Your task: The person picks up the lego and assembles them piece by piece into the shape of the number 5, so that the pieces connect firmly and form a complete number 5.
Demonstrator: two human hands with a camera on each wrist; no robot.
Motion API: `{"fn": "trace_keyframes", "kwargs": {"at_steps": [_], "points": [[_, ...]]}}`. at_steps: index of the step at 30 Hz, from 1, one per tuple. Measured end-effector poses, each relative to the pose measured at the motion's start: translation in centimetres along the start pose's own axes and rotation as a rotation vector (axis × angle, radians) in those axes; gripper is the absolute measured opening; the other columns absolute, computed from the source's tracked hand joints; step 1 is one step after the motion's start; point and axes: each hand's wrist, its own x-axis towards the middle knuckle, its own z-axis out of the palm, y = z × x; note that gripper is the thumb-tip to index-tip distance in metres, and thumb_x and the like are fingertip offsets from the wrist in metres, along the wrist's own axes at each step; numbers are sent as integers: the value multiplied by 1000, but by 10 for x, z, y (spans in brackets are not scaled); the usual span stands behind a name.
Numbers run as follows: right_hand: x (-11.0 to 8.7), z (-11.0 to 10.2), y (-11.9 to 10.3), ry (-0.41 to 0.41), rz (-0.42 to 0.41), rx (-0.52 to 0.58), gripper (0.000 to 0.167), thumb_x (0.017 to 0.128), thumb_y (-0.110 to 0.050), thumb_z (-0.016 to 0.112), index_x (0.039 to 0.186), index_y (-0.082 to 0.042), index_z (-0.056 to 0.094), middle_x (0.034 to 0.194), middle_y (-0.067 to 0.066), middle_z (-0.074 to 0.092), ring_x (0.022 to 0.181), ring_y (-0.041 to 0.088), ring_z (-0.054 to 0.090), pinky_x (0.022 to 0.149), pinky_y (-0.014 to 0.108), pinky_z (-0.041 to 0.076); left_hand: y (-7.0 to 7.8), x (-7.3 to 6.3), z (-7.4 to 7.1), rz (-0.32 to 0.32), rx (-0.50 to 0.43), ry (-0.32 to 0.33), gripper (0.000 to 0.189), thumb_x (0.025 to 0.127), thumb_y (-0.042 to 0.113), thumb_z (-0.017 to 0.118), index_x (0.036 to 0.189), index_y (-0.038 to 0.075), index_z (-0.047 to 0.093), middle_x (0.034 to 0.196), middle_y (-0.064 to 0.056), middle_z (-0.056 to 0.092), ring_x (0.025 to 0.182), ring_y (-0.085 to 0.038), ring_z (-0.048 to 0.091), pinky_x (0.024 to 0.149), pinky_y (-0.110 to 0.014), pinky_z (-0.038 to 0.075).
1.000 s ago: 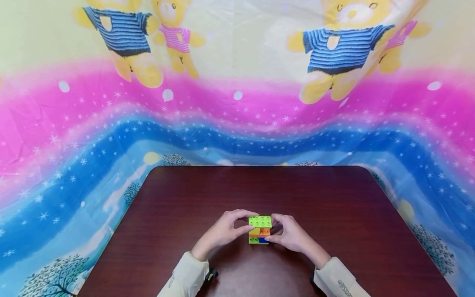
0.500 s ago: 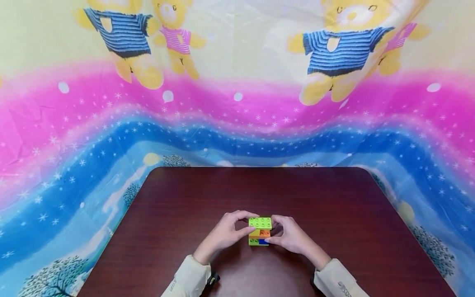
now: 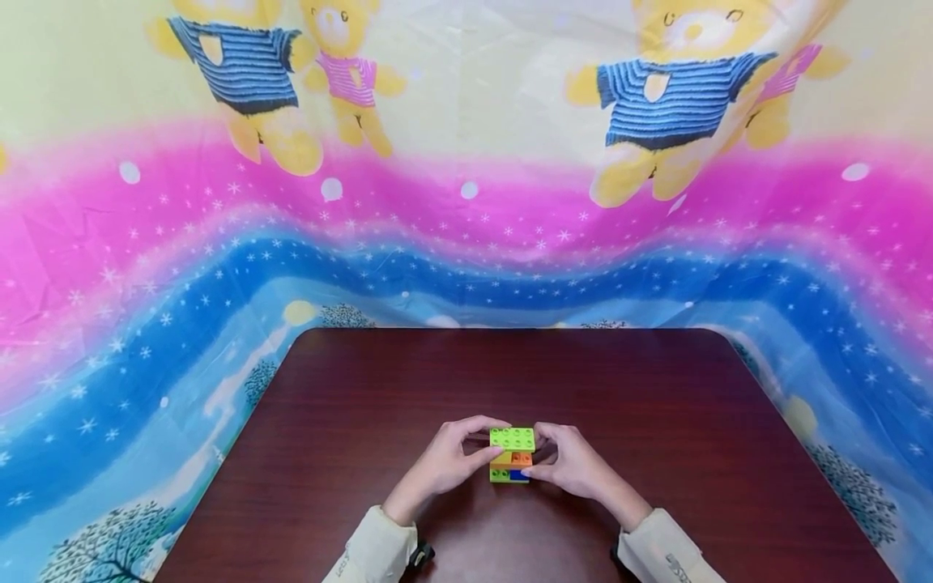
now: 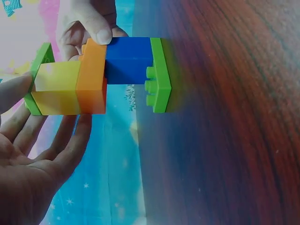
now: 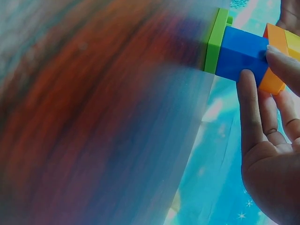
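While a small tower of shiny plastic toy bricks (image 3: 510,460) stands straight up between two bare hands, both hands have hold of it. Its long way goes up and down. It is near the person's side of the dark red-brown wooden table (image 3: 364,380), and I cannot tell if its bottom touches the wood.

At the top is a flat lime green plate with round bumps (image 3: 513,438). Under its left half is a yellow block (image 4: 57,88). Next comes a longer orange block (image 4: 91,79), and its bumps show on the right. Below that part is a dark blue block (image 4: 129,61), on the right half of another flat lime green plate (image 4: 162,77). So the tower makes a zigzag, with yellow high on the left and blue low on the right.

The left hand (image 3: 446,457) pinches up high, by the top plate and the yellow block, with the thumb on the near side. The right hand (image 3: 572,457) pinches down low, its thumb on the blue block. Left is nearer yellow; right is nearer blue.
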Motion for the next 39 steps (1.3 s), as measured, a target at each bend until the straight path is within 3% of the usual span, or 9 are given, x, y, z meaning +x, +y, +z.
{"fn": "trace_keyframes", "kwargs": {"at_steps": [5,11,21,33,39], "points": [[0,-1,0,0,12,-8,34,80,-7,90,92,-11,59,99,5,70,85,14,73,69,23,62,1,0,1,-20,-21,2,33,100,22,71,132,22,68,127,0,71,107,-11,71,95,-33,59],[-1,0,0,-5,4,-1,34,80,-7,90,92,-9,58,99,6,69,84,13,72,69,24,62,0,-2,4,-2,-29,21,32,99,16,71,131,18,69,128,-5,71,109,-16,72,92,-25,58],[0,-1,1,-3,-4,-21,33,79,-8,91,91,-11,60,97,2,70,86,15,73,70,23,62,2,-3,6,-47,-91,7,31,101,17,68,133,21,68,130,-3,70,115,-25,69,94,-34,59],[1,-4,-2,-13,7,-71,31,78,-12,91,92,-15,64,94,-1,70,83,8,73,73,26,62,6,-2,4,-63,-58,12,31,101,16,68,132,22,69,132,-2,70,115,-18,69,95,-36,59],[1,-4,-1,-11,16,-51,31,78,-13,92,91,-14,64,97,2,72,84,10,74,74,27,63,8,-2,4,-68,-52,8,31,101,16,69,131,23,69,130,-1,70,115,-23,70,94,-32,59]]}}
